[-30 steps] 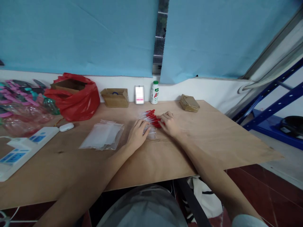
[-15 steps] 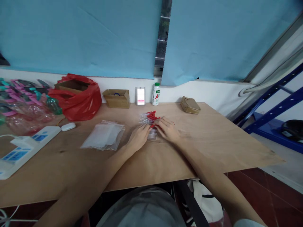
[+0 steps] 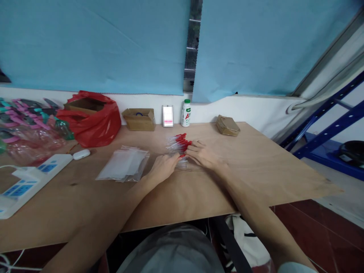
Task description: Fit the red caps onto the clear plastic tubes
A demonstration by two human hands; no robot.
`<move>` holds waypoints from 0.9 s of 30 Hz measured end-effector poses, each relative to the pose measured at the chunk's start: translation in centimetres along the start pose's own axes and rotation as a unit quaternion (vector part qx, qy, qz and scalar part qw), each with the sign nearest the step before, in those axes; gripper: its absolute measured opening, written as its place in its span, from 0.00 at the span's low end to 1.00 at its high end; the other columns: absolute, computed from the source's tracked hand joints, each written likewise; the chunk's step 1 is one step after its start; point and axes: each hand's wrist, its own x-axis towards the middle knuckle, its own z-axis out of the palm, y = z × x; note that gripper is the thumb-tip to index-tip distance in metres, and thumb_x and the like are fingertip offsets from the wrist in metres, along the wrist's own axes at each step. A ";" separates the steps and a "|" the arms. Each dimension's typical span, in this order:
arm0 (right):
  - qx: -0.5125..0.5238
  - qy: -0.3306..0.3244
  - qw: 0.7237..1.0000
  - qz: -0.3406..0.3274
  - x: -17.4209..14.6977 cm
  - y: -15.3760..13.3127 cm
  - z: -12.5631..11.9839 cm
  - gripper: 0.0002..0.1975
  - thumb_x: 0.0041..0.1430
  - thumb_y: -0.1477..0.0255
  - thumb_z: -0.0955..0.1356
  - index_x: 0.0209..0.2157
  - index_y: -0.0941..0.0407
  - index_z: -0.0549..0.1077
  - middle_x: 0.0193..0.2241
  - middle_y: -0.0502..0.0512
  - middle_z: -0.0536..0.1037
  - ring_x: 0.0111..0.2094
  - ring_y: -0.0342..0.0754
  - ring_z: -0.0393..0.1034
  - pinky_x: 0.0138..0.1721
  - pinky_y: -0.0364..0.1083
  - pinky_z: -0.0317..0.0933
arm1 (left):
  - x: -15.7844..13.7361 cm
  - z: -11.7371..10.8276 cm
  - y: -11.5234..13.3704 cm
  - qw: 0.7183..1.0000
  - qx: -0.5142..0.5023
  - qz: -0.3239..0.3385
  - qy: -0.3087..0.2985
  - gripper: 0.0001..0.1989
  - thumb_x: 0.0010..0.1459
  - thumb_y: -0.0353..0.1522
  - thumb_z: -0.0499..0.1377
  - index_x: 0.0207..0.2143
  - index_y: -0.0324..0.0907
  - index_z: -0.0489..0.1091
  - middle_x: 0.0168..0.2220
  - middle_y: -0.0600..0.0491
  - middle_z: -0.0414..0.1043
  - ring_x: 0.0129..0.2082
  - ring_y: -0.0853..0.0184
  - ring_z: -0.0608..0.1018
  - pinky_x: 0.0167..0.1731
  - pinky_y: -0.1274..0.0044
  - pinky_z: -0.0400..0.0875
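Observation:
Several thin clear sticks with red ends, like capped pens, lie in a loose pile on the wooden table. My left hand comes in from the left, its fingertips closed on the red end of one pen. From the right, my right hand has its bent fingers closed together at the same red end, against the pile. More clear pen barrels show between my hands. The fingers hide part of what they grip.
Clear zip bags lie stacked left of my hands. Further left are a power strip, a white earbud case, a red bag and spray bottles. Behind stand a cardboard box, phone, bottle and brown packet.
My left hand has shifted slightly down and left, and a red pen end now shows between both hands' fingertips. My right hand stays nearly in place. The view has shifted a little.

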 end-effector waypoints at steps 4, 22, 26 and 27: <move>0.000 0.007 1.000 0.019 -0.1 0.4 -0.4 0.16 0.78 0.66 0.60 0.40 0.55 0.75 0.37 0.57 0.78 0.44 0.53 0.63 0.46 0.51 0.53 | 0.0 -0.1 0.3 0.998 -0.051 -0.004 0.022 0.23 0.77 0.42 0.43 0.42 0.43 0.75 0.32 0.45 0.80 0.30 0.58 0.80 0.30 0.73 0.60; 0.093 0.248 0.921 0.286 -4.1 5.7 -2.1 0.23 0.78 0.60 0.55 0.39 0.55 0.75 0.33 0.59 0.76 0.35 0.54 0.65 0.39 0.52 0.58 | -0.1 0.1 -2.2 0.974 -0.171 -0.114 0.094 0.20 0.75 0.37 0.46 0.32 0.43 0.71 0.29 0.49 0.77 0.29 0.63 0.75 0.32 0.74 0.59; 0.079 0.228 0.936 0.256 -5.1 6.9 -2.2 0.18 0.77 0.61 0.59 0.40 0.53 0.76 0.34 0.60 0.76 0.38 0.57 0.69 0.41 0.54 0.61 | 0.0 0.1 -2.2 0.970 -0.140 -0.144 0.135 0.19 0.75 0.38 0.47 0.37 0.44 0.73 0.34 0.49 0.79 0.34 0.61 0.78 0.36 0.73 0.62; 0.092 0.199 0.949 0.228 -4.7 6.4 -1.9 0.17 0.77 0.62 0.59 0.43 0.53 0.76 0.36 0.60 0.77 0.39 0.56 0.70 0.42 0.54 0.62 | 0.1 0.0 -1.6 0.972 -0.134 -0.133 0.138 0.18 0.75 0.38 0.48 0.38 0.45 0.74 0.35 0.50 0.79 0.35 0.61 0.79 0.37 0.73 0.63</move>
